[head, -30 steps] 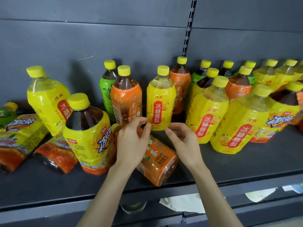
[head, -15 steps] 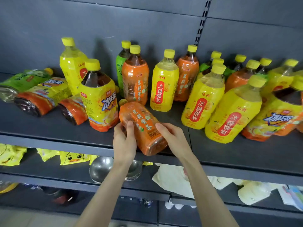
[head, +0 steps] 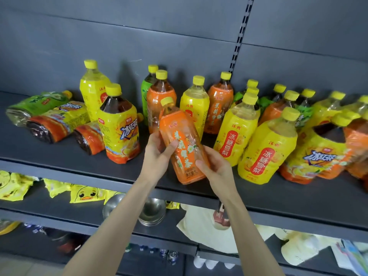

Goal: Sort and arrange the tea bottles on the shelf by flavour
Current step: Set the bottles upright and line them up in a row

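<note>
- Both hands are clamped on one orange-labelled tea bottle (head: 184,148), held tilted with its yellow cap leaning up and to the left, just in front of the standing bottles on the grey shelf (head: 65,168).
- The left hand (head: 157,156) wraps the bottle's upper-middle body, thumb across the label; the right hand (head: 217,168) cups the lower part near the base.
- The bottle looks full and is printed as a one-litre size, so I judge it fairly heavy; a two-handed hold suits it.
- Its plastic wall should give a little under pressure, and the glossy shrink label (head: 185,150) looks slippery, so the ribbed waist or the base is the safer place to hold.
- Two more orange-labelled bottles (head: 220,104) stand upright behind it, mixed among yellow pear-drink bottles (head: 237,134) and a green bottle (head: 146,92).
- Several bottles lie on their sides at the left (head: 57,122), so the sorting looks far from finished.
</note>
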Motion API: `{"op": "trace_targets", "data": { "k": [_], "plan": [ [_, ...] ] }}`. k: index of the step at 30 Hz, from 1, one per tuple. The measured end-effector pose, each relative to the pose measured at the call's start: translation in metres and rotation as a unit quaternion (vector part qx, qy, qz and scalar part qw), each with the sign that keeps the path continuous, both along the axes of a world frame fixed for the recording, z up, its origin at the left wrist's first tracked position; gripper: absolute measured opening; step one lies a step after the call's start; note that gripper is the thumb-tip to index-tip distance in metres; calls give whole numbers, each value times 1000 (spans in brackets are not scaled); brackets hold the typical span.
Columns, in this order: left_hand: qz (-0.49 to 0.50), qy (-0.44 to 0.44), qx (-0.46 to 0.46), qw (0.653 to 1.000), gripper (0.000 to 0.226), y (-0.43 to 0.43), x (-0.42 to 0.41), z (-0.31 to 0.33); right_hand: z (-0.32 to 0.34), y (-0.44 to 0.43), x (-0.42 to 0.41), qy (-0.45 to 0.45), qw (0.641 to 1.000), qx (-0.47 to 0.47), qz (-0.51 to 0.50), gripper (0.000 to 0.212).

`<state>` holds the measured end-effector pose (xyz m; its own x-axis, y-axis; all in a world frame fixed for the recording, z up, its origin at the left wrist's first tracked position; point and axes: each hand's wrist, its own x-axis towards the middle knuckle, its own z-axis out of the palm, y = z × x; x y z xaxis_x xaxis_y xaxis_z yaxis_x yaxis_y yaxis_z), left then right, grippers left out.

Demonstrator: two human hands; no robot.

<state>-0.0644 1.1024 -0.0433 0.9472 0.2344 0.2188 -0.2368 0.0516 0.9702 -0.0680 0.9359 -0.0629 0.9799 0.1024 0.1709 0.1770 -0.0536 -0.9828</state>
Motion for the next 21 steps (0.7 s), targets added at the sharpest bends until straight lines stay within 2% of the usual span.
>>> {"op": "trace_targets", "data": {
  "k": [7,14,18,21],
  "plan": [
    [-107,-61,119,985,57,3,27,7,-23,5,21,-41,999,12,-25,56],
    [-89,-46,141,985,63,1,28,2,-36,8,36,-49,990,-100,-81,64],
    [-71,-31,219,973,56,7,25,0,-34,10,31,-58,963,-224,-135,64],
    [13,-20,263,964,35,11,14,-8,-25,16,17,-75,942,-263,-193,49]
  ]
}}
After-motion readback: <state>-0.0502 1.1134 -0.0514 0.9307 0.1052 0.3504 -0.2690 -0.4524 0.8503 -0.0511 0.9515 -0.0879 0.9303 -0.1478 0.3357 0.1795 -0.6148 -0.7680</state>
